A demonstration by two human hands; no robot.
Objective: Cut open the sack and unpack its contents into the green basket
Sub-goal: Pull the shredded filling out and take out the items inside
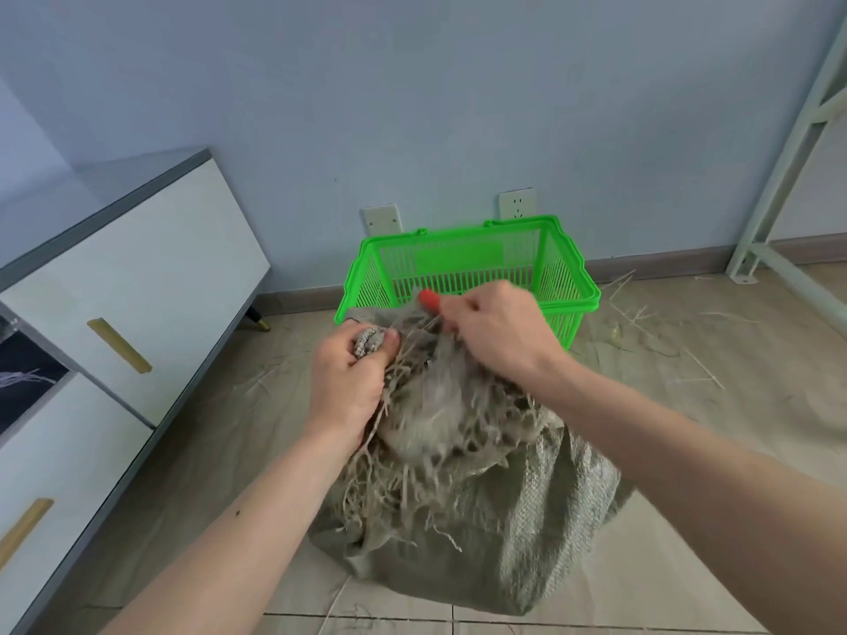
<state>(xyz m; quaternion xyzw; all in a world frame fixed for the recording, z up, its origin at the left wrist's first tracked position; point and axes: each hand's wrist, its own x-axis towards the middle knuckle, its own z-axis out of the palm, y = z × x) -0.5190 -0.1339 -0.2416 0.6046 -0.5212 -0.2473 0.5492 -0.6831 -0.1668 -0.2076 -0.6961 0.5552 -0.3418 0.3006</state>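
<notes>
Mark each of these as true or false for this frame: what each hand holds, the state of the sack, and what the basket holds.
1. The left hand grips a bunched corner of the sack. True.
2. The right hand holds nothing. False: it grips a red-handled tool.
3. The green basket is already full of items. False: no unpacked items show in it.
4. The sack's top is frayed into loose strands. True.
5. The basket stands on the white cabinet. False: it stands on the floor.

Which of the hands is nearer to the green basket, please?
Right. The right hand, holding a red-handled tool, is at the green basket front rim; the left hand grips the sack top, nearer the person.
</notes>
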